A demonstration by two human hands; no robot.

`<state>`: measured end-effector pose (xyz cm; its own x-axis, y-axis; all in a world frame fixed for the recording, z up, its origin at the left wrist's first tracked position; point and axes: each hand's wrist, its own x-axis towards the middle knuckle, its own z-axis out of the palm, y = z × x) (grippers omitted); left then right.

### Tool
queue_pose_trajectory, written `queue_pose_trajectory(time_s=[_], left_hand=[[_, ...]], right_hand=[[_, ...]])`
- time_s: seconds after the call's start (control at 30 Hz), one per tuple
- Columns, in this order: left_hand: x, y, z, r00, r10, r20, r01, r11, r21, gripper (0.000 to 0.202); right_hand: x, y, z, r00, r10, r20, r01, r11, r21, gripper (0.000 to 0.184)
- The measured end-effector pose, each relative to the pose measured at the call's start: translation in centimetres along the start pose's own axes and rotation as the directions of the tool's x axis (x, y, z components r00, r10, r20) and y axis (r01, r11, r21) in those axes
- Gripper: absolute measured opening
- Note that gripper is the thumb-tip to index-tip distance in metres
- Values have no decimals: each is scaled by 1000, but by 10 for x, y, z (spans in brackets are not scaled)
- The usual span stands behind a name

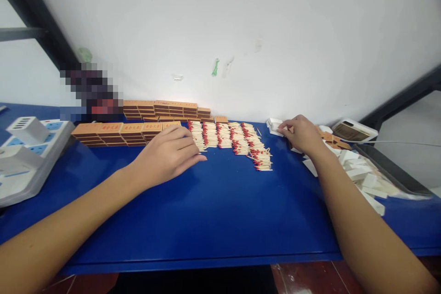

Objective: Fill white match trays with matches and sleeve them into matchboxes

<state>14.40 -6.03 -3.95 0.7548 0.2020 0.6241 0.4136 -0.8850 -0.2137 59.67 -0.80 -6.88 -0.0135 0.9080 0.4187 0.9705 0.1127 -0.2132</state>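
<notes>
My left hand (172, 151) rests at the right end of the front row of stacked orange matchboxes (113, 133). Its fingers reach over the last box and the nearest matches, with the thumb apart; nothing shows in its grip, though the palm is hidden. Red-tipped matches (223, 135) lie in several bundled rows beside it. At the right, thumb and forefinger of my right hand (303, 135) close on a small white matchbox tray (274, 126) near the wall. Its other fingers are curled.
Behind the front row stands another row of matchboxes (175, 109) by the wall. Loose white trays (358, 170) lie piled at the right, near orange sleeves (334, 139), a white device (354, 129) with a cable, and a black tray (392, 170). A power strip (37, 172) sits left.
</notes>
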Motion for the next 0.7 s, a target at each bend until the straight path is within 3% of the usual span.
queue_pose_trajectory(time_s=[0.1,0.17,0.27,0.33,0.4,0.47,0.53,0.6,0.7], left_hand=[[-4,-3,3,999,-15,47,14,1000,13,22],[-6,-3,6,995,-32,95,31,999,15,23],[-7,-2,9,988,-70,139,71,997,-7,24],[-7,-2,10,988,-77,131,82,996,-34,25],[-8,-1,11,989,-78,124,87,994,-63,25],[-8,2,11,988,-75,137,88,991,-97,26],[-7,7,11,982,-69,179,94,986,-140,28],[-7,14,11,967,-70,245,119,974,-194,33],[-7,22,13,940,-81,330,174,949,-262,50]], right_hand=[[-3,-21,-9,998,-16,-53,18,1000,26,28],[-9,-49,-14,997,-65,-47,68,995,78,25],[-28,-106,-20,968,-237,81,198,923,329,15],[-43,-141,-20,909,-371,192,243,843,480,12],[-57,-166,-18,813,-508,284,289,776,561,19],[-65,-179,-15,746,-577,333,311,744,592,22],[-69,-182,-11,716,-611,338,332,724,604,25],[-69,-180,-10,725,-615,310,351,717,602,30],[-65,-173,-11,788,-558,259,354,756,550,29]])
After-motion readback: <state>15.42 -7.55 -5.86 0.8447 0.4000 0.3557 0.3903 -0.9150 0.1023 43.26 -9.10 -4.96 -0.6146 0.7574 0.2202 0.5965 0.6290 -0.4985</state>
